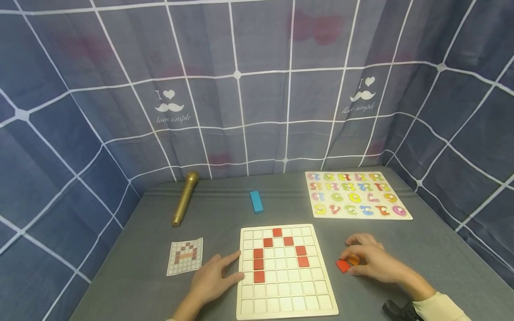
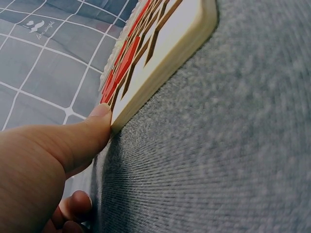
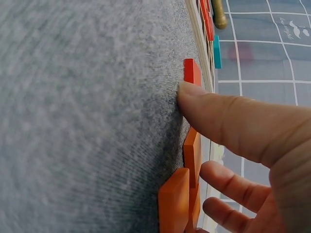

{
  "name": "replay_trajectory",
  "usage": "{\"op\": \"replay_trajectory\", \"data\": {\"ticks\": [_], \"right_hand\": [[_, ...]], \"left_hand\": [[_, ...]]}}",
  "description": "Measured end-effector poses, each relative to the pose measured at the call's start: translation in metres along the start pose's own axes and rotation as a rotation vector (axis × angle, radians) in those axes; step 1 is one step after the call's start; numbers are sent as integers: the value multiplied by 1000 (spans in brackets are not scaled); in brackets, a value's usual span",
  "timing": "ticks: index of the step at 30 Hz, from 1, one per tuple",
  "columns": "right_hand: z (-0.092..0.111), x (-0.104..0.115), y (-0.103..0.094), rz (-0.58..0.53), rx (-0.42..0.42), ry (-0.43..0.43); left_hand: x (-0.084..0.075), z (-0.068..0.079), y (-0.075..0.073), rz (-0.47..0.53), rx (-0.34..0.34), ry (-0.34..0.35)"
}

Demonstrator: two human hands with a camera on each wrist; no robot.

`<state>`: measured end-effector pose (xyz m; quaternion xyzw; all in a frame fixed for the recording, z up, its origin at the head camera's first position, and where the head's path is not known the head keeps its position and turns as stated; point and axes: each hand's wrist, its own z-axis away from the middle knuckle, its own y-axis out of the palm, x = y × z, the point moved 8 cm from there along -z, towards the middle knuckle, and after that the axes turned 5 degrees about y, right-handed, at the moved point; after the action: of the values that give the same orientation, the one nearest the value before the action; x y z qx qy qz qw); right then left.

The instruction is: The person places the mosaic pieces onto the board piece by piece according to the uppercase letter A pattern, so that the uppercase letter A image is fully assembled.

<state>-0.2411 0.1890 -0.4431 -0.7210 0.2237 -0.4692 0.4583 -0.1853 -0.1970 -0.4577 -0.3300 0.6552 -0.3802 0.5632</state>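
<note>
My left hand (image 1: pixel 209 280) lies beside a pale wooden grid board (image 1: pixel 279 290), fingers fairly straight, thumb and index fingertip touching its left edge. In the left wrist view the thumb (image 2: pixel 80 133) presses against the board's edge. Red square tiles (image 1: pixel 259 264) sit in some of the board's cells, forming part of an arch. To the right of the board, my right hand (image 1: pixel 373 258) has its thumb and index finger at the edges of a loose red tile (image 1: pixel 342 266) on the table. Orange tiles (image 3: pixel 174 201) lie under that hand, partly hidden by it in the head view.
A pattern card (image 1: pixel 185 257) lies left of the board. Farther back are a gold microphone-shaped stick (image 1: pixel 185 199), a blue block (image 1: pixel 256 202) and a number puzzle board (image 1: pixel 359 196). A checked curtain (image 1: pixel 261 98) encloses the grey table. A black object (image 1: pixel 401 310) is near my right sleeve.
</note>
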Motion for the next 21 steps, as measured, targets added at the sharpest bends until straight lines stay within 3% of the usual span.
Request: {"op": "replay_trajectory", "data": {"ticks": [7,21], "right_hand": [[0,-1,1,-6,4,30],[0,-4,2,18,0,-5]], "left_hand": [[-1,0,-1,-2,0,2],[-1,0,-1,-6,2,-2]]}}
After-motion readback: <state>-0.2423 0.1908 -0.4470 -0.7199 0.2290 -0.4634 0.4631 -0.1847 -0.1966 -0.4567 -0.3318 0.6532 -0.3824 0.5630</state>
